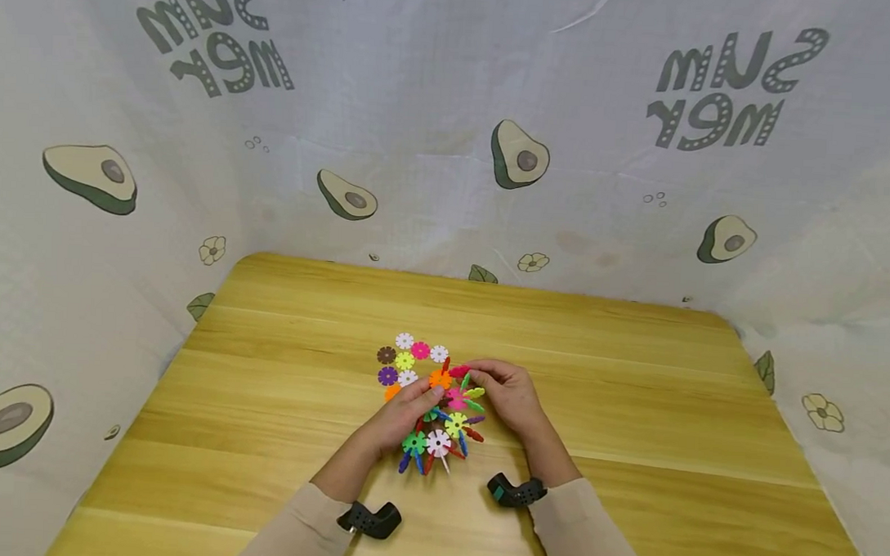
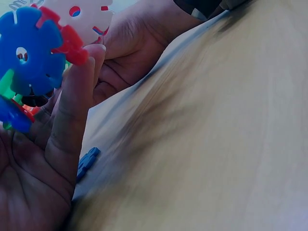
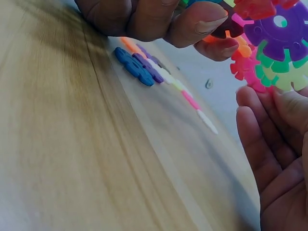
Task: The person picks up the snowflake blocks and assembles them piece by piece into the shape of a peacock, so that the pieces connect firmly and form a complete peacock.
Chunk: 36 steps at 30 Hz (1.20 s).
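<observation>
A cluster of interlocked plastic snowflake discs [image 1: 446,417] in many colours is held just above the wooden table [image 1: 633,383]. My left hand [image 1: 411,412] grips its left side, fingers curled round a blue disc [image 2: 29,53] and a white disc [image 2: 82,19]. From the right, my right hand [image 1: 496,390] holds the cluster, its fingers [image 3: 260,125] curled beside a purple disc [image 3: 281,33] and a green one. Loose discs [image 1: 407,360] lie flat on the table just beyond the left hand, and the right wrist view shows them as a row [image 3: 144,67].
A white cloth printed with avocados [image 1: 519,154] rises as a wall behind and on both sides of the table. One blue disc [image 2: 87,162] lies flat by my left palm. Bare wood stretches left, right and behind the hands.
</observation>
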Each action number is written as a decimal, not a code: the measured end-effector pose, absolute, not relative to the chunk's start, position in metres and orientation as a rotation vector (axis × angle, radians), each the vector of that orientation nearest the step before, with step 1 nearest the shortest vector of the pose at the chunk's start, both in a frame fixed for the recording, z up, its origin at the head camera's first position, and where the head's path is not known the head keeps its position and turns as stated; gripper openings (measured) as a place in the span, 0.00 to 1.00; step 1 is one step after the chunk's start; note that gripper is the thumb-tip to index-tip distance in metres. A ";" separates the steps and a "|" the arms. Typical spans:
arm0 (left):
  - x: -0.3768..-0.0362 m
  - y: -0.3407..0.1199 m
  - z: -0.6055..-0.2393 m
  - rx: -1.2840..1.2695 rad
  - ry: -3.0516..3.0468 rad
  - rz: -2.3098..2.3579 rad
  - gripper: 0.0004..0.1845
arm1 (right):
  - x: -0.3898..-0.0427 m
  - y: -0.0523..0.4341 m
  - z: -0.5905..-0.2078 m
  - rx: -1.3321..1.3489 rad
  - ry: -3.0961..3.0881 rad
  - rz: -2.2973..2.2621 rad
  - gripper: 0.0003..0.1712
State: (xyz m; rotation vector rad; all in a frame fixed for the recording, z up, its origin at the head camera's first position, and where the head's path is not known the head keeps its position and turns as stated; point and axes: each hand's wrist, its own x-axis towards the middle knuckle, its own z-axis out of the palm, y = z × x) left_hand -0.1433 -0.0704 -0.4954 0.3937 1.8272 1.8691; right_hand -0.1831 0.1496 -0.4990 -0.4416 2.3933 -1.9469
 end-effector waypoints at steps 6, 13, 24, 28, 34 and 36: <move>-0.144 -0.069 -0.495 0.383 1.807 1.895 0.30 | -0.184 0.151 -0.498 -0.472 2.388 -1.958 0.10; -0.145 -0.068 -0.494 0.403 1.826 1.901 0.30 | -0.185 0.153 -0.499 -0.529 2.360 -1.991 0.11; -0.142 -0.068 -0.495 0.346 1.851 1.898 0.29 | -0.183 0.151 -0.500 -0.541 2.371 -2.024 0.10; -0.142 -0.069 -0.495 0.326 1.864 1.891 0.28 | -0.184 0.150 -0.500 -0.559 2.361 -2.053 0.09; -0.143 -0.068 -0.495 0.352 1.823 1.893 0.30 | -0.183 0.149 -0.500 -0.506 2.378 -2.057 0.10; -0.142 -0.068 -0.495 0.349 1.827 1.891 0.30 | -0.183 0.149 -0.499 -0.497 2.379 -2.052 0.10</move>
